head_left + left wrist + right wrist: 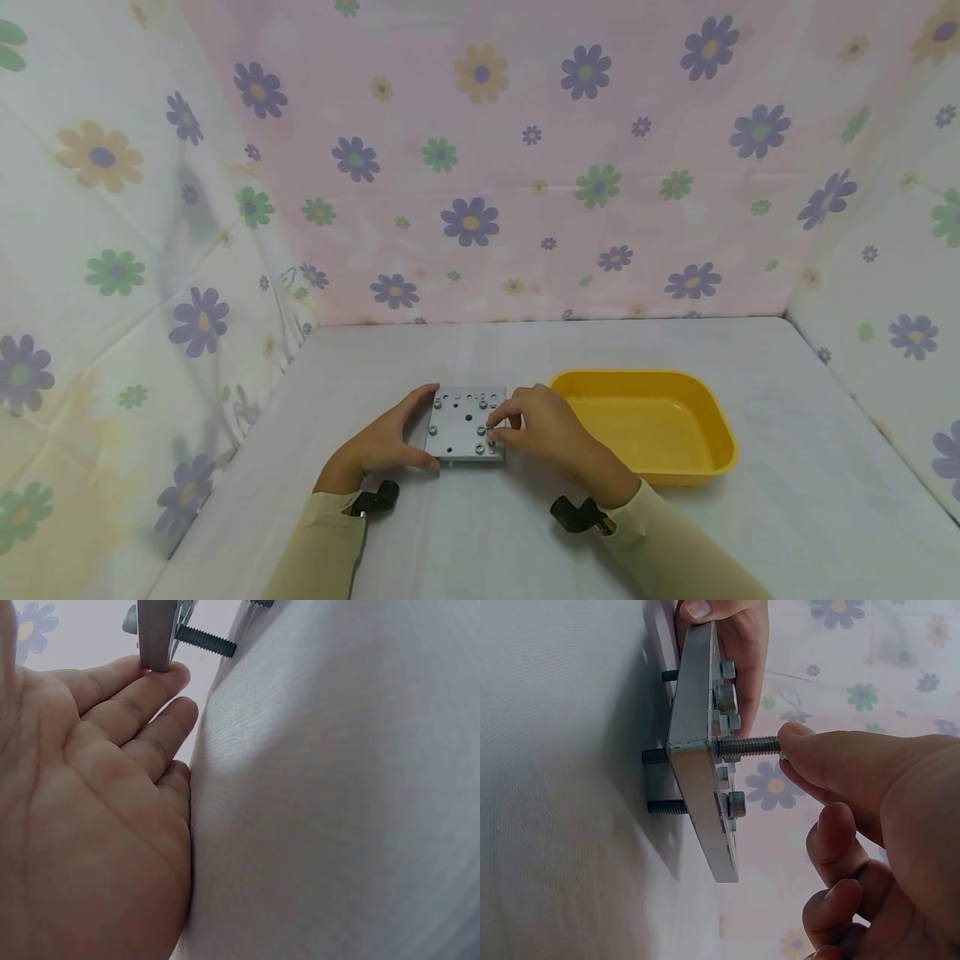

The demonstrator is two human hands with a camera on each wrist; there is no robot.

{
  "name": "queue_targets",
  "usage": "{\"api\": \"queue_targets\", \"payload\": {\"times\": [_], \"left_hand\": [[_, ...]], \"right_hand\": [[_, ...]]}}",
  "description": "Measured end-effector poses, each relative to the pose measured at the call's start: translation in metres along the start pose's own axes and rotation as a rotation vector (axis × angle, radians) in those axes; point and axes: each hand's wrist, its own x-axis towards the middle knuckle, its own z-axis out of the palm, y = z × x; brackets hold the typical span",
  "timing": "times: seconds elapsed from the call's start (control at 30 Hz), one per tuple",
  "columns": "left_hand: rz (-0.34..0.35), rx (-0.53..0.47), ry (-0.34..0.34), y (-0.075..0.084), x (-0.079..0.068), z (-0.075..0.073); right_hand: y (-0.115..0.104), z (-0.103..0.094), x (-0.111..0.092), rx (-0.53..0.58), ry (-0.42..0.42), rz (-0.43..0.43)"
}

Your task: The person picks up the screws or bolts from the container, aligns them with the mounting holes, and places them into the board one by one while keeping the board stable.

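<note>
A flat grey metal plate with several holes is raised off the table on the bolts that pass through it. My left hand holds its left side, with the thumb at the near edge and fingers at the far corner. Near the plate's right edge, my right hand pinches a threaded bolt between thumb and index finger. Its shank points at the plate's upper face, and its head is hidden by the fingertips. Other socket-head bolts sit in the plate, their threaded ends sticking out below.
A yellow plastic tray stands right of the plate, partly behind my right hand and forearm. White cloth covers the table. Flower-printed curtains enclose the back and both sides.
</note>
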Motion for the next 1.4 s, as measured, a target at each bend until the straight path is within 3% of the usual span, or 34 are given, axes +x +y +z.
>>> {"api": "queue_targets", "payload": {"times": [1.4], "left_hand": [[-0.005,0.004,0.003,-0.0026,0.0004,0.0008]], "right_hand": [[0.0015,0.0094,-0.0008,-0.174,-0.001,-0.066]]}}
